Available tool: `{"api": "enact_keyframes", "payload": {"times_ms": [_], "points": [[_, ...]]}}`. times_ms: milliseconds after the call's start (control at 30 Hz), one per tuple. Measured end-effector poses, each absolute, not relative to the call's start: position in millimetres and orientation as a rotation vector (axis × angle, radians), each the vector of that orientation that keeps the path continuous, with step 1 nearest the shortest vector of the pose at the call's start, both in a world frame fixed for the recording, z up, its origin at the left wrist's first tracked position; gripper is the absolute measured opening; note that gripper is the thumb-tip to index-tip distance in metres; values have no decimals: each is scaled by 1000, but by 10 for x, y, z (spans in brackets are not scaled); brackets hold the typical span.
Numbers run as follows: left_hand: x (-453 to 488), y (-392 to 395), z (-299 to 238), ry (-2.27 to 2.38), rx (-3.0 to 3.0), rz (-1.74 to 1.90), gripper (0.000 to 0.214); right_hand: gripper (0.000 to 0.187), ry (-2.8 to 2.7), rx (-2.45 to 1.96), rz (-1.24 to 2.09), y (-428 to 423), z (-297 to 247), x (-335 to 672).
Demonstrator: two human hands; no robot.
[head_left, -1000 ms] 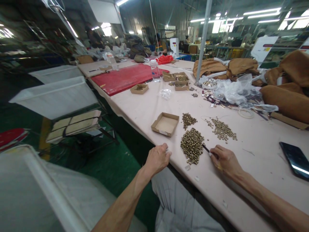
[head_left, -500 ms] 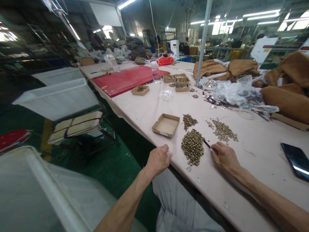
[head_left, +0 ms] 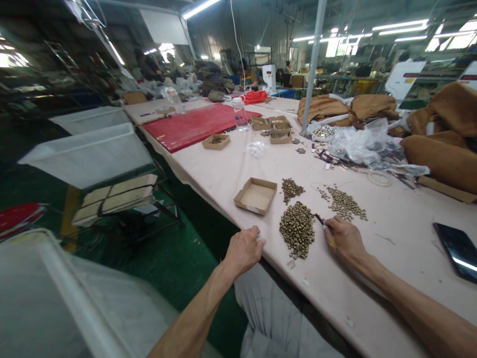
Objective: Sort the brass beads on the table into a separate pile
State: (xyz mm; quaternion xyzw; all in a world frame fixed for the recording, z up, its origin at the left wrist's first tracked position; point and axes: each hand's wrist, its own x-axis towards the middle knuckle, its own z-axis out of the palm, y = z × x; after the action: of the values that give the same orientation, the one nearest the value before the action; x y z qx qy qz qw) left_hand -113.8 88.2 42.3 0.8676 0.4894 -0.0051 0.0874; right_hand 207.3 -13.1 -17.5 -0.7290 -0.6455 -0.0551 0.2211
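Note:
My right hand [head_left: 345, 239] pinches a thin dark stick [head_left: 319, 219], whose tip lies close to the right side of the large pile of small brass-coloured studs [head_left: 297, 229]. Curled at the table's near edge, my left hand [head_left: 244, 248] is closed; whatever is in its fingers is hidden. An open, shallow cardboard box [head_left: 257, 195] sits just beyond that hand. Behind the large pile is a smaller stud pile [head_left: 291, 190]. Paler studs [head_left: 345, 203] are spread out beyond my right hand.
A phone [head_left: 456, 251] lies at the right. Farther back are a water bottle [head_left: 240, 114], small part-filled boxes [head_left: 280, 135], a metal pole [head_left: 313, 69], crumpled plastic bags [head_left: 359, 144] and brown bundles [head_left: 443, 156]. Off the table's left edge stand white bins [head_left: 89, 151].
My right hand has drawn the stick's tip slightly back from the large pile, angling it up a little. My left hand stays almost where it was.

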Motion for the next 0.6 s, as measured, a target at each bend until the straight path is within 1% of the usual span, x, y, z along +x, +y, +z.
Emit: {"api": "enact_keyframes", "payload": {"times_ms": [200,300,467,600], "points": [[-1149,885,424,1455,2592,0,25,20,-1669,-2090,-210,4,-125,2299],[-1163,897,398,1431,2604,27,25,19,-1679,-2044,-242,-81,-67,2343],[-1158,912,369,1432,2601,22,25,21,-1810,-1885,-119,-354,-67,2192],[-1150,899,370,1437,2604,23,26,20,-1871,-1847,-16,-382,-99,2115]]}}
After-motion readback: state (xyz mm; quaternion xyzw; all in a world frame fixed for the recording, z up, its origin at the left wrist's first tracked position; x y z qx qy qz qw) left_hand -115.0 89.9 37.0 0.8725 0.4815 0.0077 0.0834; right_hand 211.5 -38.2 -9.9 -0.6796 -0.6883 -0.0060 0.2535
